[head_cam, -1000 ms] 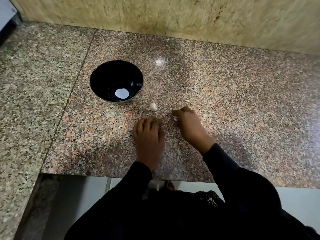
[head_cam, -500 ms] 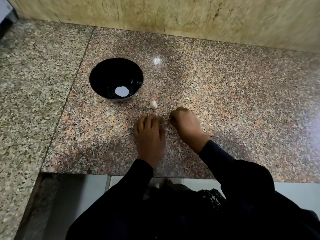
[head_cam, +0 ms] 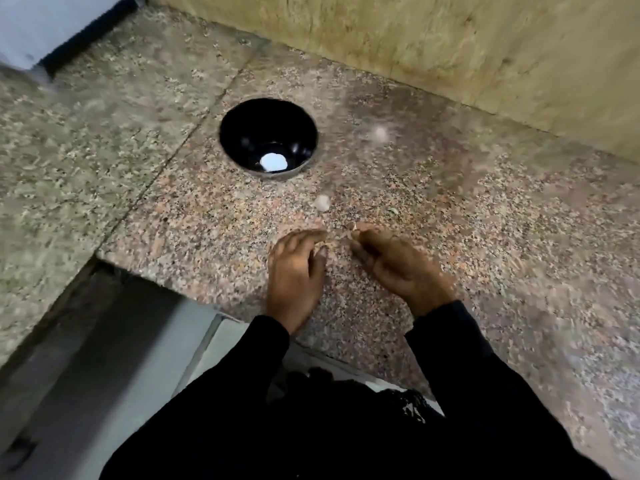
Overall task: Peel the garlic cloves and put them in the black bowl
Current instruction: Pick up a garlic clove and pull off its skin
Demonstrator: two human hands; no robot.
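Garlic clove (head_cam: pixel 321 203) lies loose on the desk (head_cam: pixel 450 258), between the black bowl (head_cam: pixel 268 137) and your hands, near the bowl's front rim and touching nothing. It looks unpeeled, though the frame is blurred, so take that as a guess; its long axis is too smeared to call. The bowl shows only a bright glare spot, no clove I can make out, so most of the job seems ahead of you. Your right hand (head_cam: pixel 398 263) has its fingers (head_cam: pixel 360 233) curled, perhaps pinching a pale scrap. Your left hand (head_cam: pixel 294 268) hovers with fingers loosely bent, holding nothing.
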